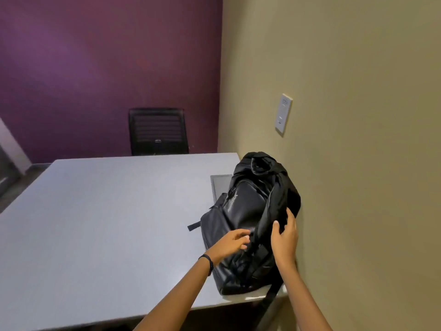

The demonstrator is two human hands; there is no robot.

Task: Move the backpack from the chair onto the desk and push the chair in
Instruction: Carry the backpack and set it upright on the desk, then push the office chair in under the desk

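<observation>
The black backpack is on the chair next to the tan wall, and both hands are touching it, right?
Not quite. The head view shows the black backpack lying on the desk, not the chair. It is beside the tan wall, with both hands on it.

grey desk [100,218]: black backpack [248,218] lying at right edge, beside wall.

The backpack [248,211] looks like black cloth with a smooth, faintly shiny front panel – leather-like – and softer, matt fabric bunched at its top. The desk [107,211] has a smooth, pale grey laminate-looking top – matt, with soft glare. The chair [158,131] back appears dark, slatted plastic or mesh.
</observation>
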